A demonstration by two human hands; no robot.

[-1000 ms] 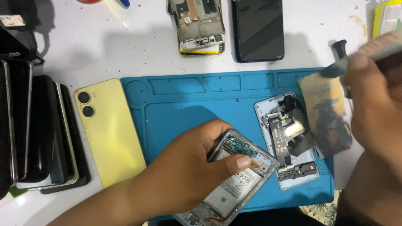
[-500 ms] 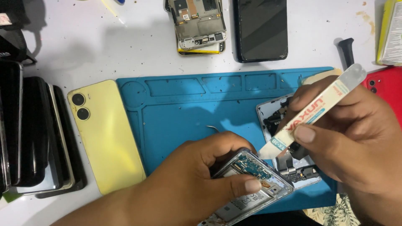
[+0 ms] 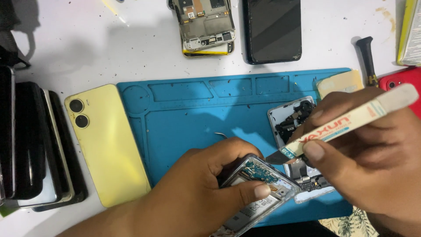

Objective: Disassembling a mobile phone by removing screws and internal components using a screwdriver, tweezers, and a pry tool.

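- Head view, near centre: the left hand (image 3: pixel 197 193) grips an opened phone (image 3: pixel 258 193) with its back removed, thumb laid along the near edge and fingers curled over the far edge; circuit board and battery are exposed. The phone lies tilted over the near edge of the blue work mat (image 3: pixel 197 118).
- Head view, near right: the right hand (image 3: pixel 364 162) pinches a flat white pry tool (image 3: pixel 346 125) between thumb and fingers. The tool slopes from far right down to near left; its dark tip sits just beside the far corner of the opened phone, though contact cannot be judged.
- Head view, right of centre: a second dismantled phone frame (image 3: pixel 291 118) rests on the mat, partly hidden beneath the right hand.
- Head view, left: a yellow back cover (image 3: pixel 107 149) with two camera rings lies across the mat's left edge, on the white table (image 3: pixel 87 48). Further left stands a stack of dark phones (image 3: pixel 30 140).
- Head view, far centre: a stripped phone chassis (image 3: pixel 204 24) lies beside a black phone (image 3: pixel 272 28), face dark.
- Head view, far right: a black-handled screwdriver (image 3: pixel 366 57) lies beside a red phone (image 3: pixel 405 79); a beige card (image 3: pixel 340 81) overlaps the mat's far right corner.
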